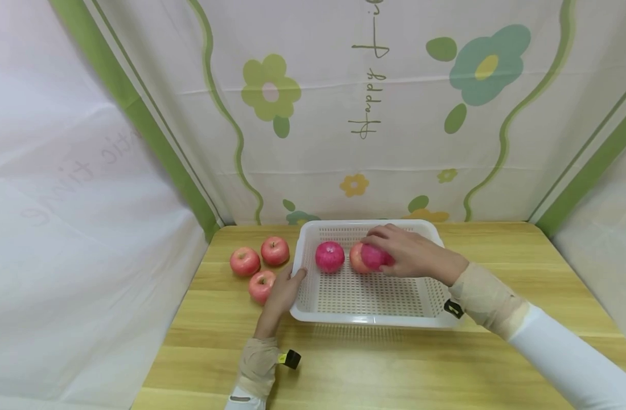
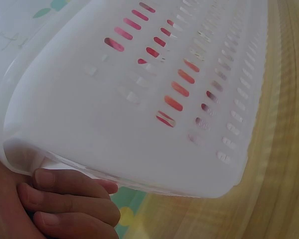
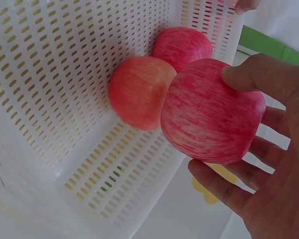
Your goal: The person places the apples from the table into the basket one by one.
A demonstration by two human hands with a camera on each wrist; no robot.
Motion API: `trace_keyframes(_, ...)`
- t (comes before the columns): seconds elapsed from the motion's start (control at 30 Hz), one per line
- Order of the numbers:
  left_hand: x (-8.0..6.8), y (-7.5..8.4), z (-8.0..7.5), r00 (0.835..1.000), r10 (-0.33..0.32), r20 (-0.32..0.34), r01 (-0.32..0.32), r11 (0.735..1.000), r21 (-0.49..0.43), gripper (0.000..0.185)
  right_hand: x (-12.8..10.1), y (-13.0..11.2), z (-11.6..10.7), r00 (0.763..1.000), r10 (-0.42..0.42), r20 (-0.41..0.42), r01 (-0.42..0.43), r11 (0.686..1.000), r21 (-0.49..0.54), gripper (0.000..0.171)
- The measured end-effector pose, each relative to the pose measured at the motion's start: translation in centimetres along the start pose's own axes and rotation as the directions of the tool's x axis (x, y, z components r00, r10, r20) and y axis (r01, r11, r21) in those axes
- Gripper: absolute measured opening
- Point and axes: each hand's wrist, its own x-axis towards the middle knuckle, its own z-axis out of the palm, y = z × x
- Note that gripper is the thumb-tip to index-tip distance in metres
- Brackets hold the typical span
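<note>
A white perforated plastic basket [image 1: 364, 320] stands on the table. My left hand [image 1: 284, 289] grips its left rim, thumb over the edge; in the left wrist view the curled fingers [image 2: 72, 201] sit beneath that rim. Over the basket, my right hand [image 1: 407, 250] holds a deep pink apple [image 3: 212, 114] between thumb and fingers. Two more apples lie inside: a deep pink one [image 1: 329, 257] toward the left and an orange-red one [image 1: 357, 260], partly hidden behind the held apple. Whether the held apple touches the orange-red one, I cannot tell.
Left of the basket, three red apples sit on the wooden table [image 1: 215, 341]: one at the back [image 1: 275, 250], one farther left [image 1: 244, 262], and one in front [image 1: 262, 286], partly behind my left hand. A printed cloth [image 1: 313, 154] rises behind the table, with white cloth on both sides.
</note>
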Motion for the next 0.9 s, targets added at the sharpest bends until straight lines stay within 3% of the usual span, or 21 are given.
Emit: trace_keyframes(0.9, -0.1, -0.1, 0.0, 1.0, 0.017, -0.008, -0.016, 1.0, 0.02, 0.051, 2.2, -2.5, 0.5, 0.992, -0.103, 0.075, 0.103, 0.995, 0.006, 0.064)
